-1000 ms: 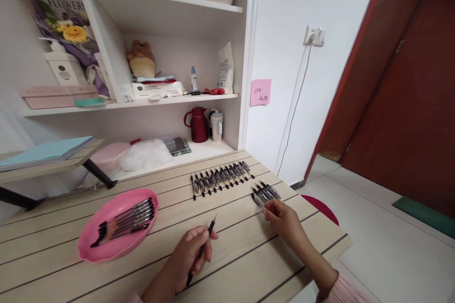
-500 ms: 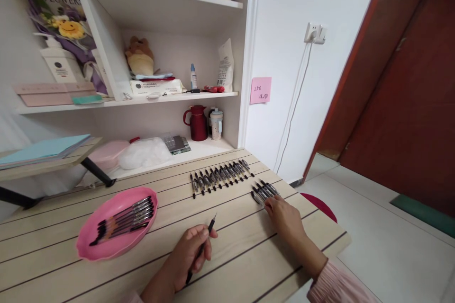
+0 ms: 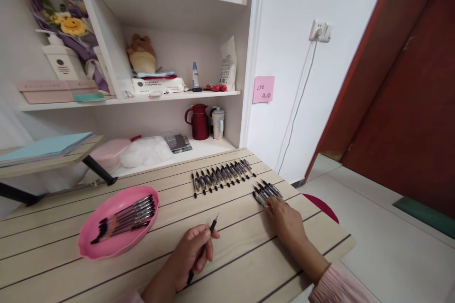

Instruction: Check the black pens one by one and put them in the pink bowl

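My left hand is closed around a black pen, whose pointed tip sticks up and to the right. Over at the right of the table, the fingers of my right hand are closed at the near ends of a group of pens with clear and black barrels. They appear to pinch one pen, though the fingertips are partly hidden. Farther back lies a row of short black-and-clear pen parts, side by side. A pink bowl on the left holds several clear, dark-ended pen pieces.
At the left edge, a small raised stand with black legs carries blue-covered papers. Behind the table is a white shelf unit with a red jug, a cup and a plastic bag. A red stool stands beyond the right table edge.
The camera view has shifted slightly. Both hands keep nearly the same places, the left with its pen, the right at the group of pens.
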